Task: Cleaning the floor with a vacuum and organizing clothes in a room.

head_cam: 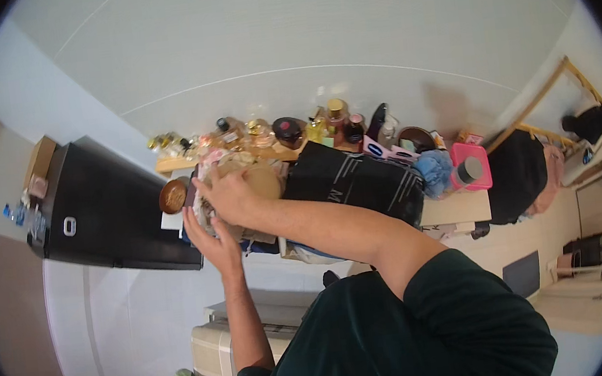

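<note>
Before me a pile of folded or bundled cloth, beige with some floral and white parts, lies on the left part of a cluttered dresser top. My right hand reaches across and rests on the pile, its fingers spread. Against the near left side of the pile is my left hand, fingers extended upward. Whether either hand grips any fabric cannot be told. Just left of the pile stands a round brown bowl with small contents. A black plastic bag with white print lies right of the cloth, partly behind my right forearm.
Perfume bottles and other bottles line a wooden ledge along the wall. A blue cloth bundle and a pink container stand at the right, near a wood-framed mirror. A black refrigerator stands left.
</note>
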`<action>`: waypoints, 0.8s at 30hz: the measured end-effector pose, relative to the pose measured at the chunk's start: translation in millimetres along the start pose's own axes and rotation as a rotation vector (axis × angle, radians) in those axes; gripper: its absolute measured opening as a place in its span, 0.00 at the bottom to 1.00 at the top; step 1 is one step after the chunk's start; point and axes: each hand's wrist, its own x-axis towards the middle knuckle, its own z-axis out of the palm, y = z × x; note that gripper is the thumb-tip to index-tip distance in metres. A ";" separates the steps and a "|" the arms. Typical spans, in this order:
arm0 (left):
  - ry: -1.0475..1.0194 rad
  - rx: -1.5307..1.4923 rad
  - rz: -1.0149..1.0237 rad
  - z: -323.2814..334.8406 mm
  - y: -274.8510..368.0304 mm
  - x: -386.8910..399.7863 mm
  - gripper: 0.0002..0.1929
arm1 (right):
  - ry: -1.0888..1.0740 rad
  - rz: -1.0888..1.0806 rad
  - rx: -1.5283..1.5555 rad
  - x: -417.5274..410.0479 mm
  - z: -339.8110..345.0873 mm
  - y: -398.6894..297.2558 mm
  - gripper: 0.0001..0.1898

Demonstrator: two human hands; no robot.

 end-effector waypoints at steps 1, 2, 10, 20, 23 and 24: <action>-0.041 -0.013 0.000 -0.4 2.4 9.9 0.25 | 0.003 0.000 0.099 -4.7 -12.1 2.6 0.37; -0.049 -0.005 0.018 2.9 2.2 18.3 0.24 | 0.001 0.020 0.098 -8.4 -20.6 11.2 0.37; -0.312 -0.003 0.205 4.4 19.6 59.7 0.24 | 0.153 0.267 0.510 -89.9 -86.4 151.2 0.27; -0.627 0.153 0.670 11.7 79.5 64.6 0.31 | 0.209 0.257 0.517 -198.3 -89.1 184.8 0.21; -0.729 -0.051 0.463 7.6 94.0 40.2 0.29 | 0.294 0.335 0.567 -243.8 -96.7 192.9 0.18; -0.771 -0.074 0.501 6.9 104.3 33.5 0.29 | 0.290 0.339 0.564 -262.7 -94.3 198.9 0.18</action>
